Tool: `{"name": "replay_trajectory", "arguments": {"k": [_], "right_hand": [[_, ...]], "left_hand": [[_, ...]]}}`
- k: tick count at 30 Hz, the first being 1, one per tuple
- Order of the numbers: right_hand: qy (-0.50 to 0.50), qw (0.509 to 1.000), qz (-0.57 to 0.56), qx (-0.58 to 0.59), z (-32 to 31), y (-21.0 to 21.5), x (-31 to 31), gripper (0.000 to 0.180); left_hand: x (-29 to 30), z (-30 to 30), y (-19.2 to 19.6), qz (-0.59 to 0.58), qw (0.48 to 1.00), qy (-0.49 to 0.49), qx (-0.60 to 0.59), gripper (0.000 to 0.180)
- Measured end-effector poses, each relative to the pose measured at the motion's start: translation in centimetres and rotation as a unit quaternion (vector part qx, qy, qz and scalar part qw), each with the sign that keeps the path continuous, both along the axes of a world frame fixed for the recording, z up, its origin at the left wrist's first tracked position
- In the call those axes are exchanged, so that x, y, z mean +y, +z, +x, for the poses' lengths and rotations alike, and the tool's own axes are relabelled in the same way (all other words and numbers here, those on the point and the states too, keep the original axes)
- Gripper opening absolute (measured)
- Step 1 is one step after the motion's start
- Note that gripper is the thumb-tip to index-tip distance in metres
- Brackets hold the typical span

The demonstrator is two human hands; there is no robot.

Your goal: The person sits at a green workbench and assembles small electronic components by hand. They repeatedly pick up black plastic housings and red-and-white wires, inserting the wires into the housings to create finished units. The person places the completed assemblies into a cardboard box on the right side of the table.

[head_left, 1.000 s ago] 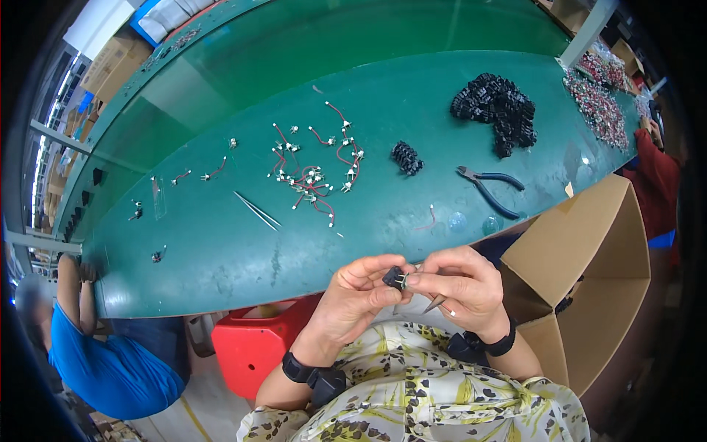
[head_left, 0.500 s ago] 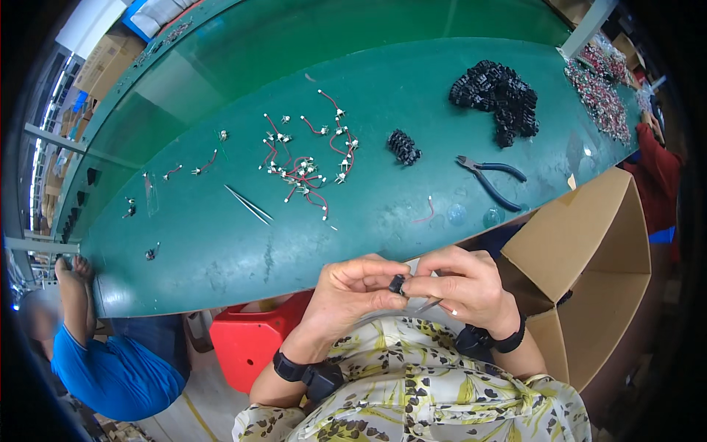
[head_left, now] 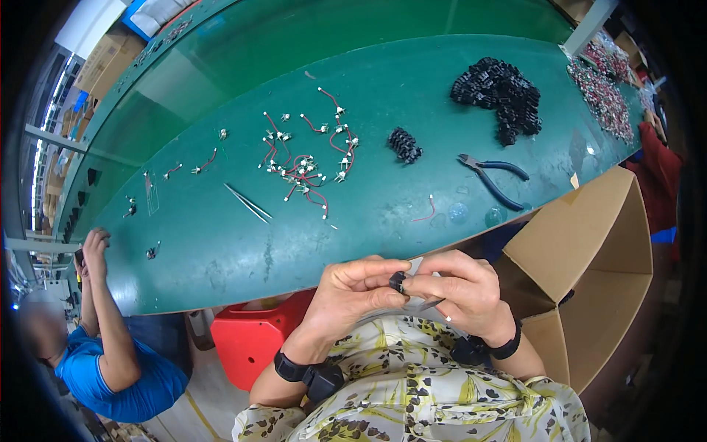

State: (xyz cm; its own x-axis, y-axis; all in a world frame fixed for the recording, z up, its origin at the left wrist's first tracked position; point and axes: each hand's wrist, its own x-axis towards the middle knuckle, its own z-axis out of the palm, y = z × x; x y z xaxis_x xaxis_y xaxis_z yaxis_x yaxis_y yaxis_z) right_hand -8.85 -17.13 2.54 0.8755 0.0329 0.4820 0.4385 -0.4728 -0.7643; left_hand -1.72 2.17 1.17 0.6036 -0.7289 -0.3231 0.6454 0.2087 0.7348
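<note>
While pinched together on one small black part (head_left: 398,281), left hand (head_left: 352,295) and right hand (head_left: 464,291), open brown cardboard box (head_left: 589,280) just right.

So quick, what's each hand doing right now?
Left hand: fingers pinched shut on the small black part.
Right hand: fingertips closed on the same small black part.

An electronics assembly workshop: a long green workbench (head_left: 221,258) carries small wired components with red leads (head_left: 305,166) at 12 o'clock, heaps of black plastic parts (head_left: 501,92) at 1 o'clock, blue-handled pliers (head_left: 493,177) and tweezers (head_left: 249,204). An open cardboard box (head_left: 589,280) stands at 4 o'clock, and a co-worker in a blue shirt (head_left: 125,376) sits at 8 o'clock.
</note>
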Motion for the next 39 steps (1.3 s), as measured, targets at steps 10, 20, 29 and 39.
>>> {"name": "replay_trajectory", "arguments": {"k": [10, 20, 29, 39], "right_hand": [[-0.008, 0.996, -0.091, 0.016, -0.5, -0.4, -0.1, 0.035], [-0.043, 0.959, 0.191, 0.206, 0.0, 1.1, -1.1, 0.029], [-0.036, 0.982, 0.078, 0.169, 1.0, 1.4, 0.6, 0.018], [-0.044, 0.974, 0.014, 0.222, 0.8, 3.8, 0.4, 0.023]], "left_hand": [[-0.2, -0.3, -0.2, 0.042, 0.995, -0.008, -0.094, 0.038], [-0.4, -0.1, 0.0, -0.035, 0.999, 0.018, 0.036, 0.038], [0.8, -0.4, -0.5, -0.022, 0.999, 0.026, -0.001, 0.033], [1.5, 0.0, -0.5, -0.039, 0.996, 0.078, -0.012, 0.038]]}}
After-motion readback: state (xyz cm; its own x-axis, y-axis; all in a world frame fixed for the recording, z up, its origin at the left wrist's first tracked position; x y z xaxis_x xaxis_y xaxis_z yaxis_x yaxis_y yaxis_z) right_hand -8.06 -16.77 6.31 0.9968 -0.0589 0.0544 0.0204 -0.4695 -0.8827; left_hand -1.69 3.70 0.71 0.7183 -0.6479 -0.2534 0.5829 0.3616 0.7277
